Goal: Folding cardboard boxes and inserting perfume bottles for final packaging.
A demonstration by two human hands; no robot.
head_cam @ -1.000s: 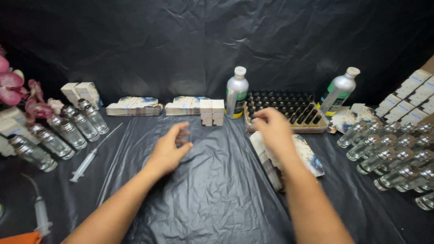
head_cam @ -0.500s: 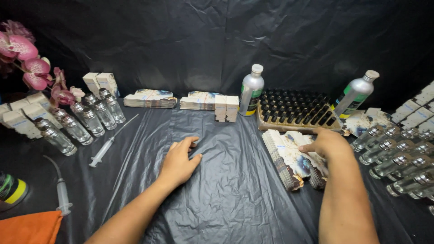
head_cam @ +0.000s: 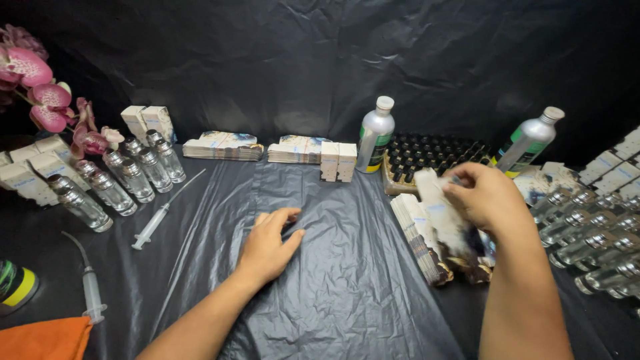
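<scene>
My left hand (head_cam: 270, 245) lies palm down on the black plastic sheet (head_cam: 347, 293) at the middle, over a small object I cannot make out. My right hand (head_cam: 490, 197) is raised at the right and grips a flat folded carton (head_cam: 445, 217), lifted off the stack of flat cartons (head_cam: 419, 240) lying below it. Just behind that hand stands a tray of small dark caps (head_cam: 433, 157).
Two silver bottles (head_cam: 375, 135) (head_cam: 529, 140) flank the tray. Rows of clear glass bottles lie at left (head_cam: 127, 177) and right (head_cam: 587, 233). Two syringes (head_cam: 160, 217) (head_cam: 89, 283), small white boxes (head_cam: 337, 161), carton stacks (head_cam: 223, 145), pink flowers (head_cam: 47, 100) and an orange cloth (head_cam: 43, 337) surround the sheet.
My right hand went from the cap tray down to the carton stack and has lifted one flat carton. My left hand has settled flat on the sheet.
</scene>
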